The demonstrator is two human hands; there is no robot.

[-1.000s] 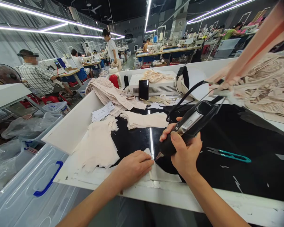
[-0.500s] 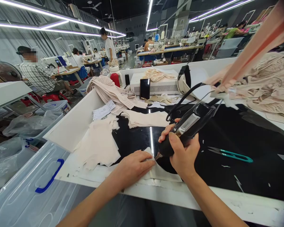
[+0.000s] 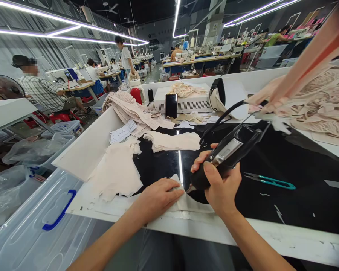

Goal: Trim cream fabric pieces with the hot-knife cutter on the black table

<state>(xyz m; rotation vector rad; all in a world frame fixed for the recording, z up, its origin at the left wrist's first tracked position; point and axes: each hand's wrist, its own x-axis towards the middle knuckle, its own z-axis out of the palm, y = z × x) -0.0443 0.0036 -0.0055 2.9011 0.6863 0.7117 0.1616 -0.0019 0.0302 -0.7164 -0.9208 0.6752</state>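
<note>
My right hand (image 3: pixel 219 186) is wrapped round a black corded hand tool (image 3: pixel 228 152), whose metal tip points down at the edge of a pale fabric piece (image 3: pixel 190 205) on the black table top (image 3: pixel 285 158). My left hand (image 3: pixel 158 197) lies flat with fingers together, pressing that fabric piece down just left of the tool tip. The tool's black cable (image 3: pixel 223 116) runs up and back toward the far side of the table.
Teal thread snips (image 3: pixel 271 181) lie right of my right hand. Stacks of cut beige fabric (image 3: pixel 117 173) sit to the left, more lace fabric (image 3: pixel 322 105) at the right. A white box (image 3: pixel 186 102) and a phone (image 3: pixel 171 105) stand behind. A clear lidded bin (image 3: pixel 42 233) is at lower left. Other people sit at sewing tables.
Both hands stay on the fabric piece and tool; the tool tip has shifted only slightly along the fabric edge. The view has drifted a little.
</note>
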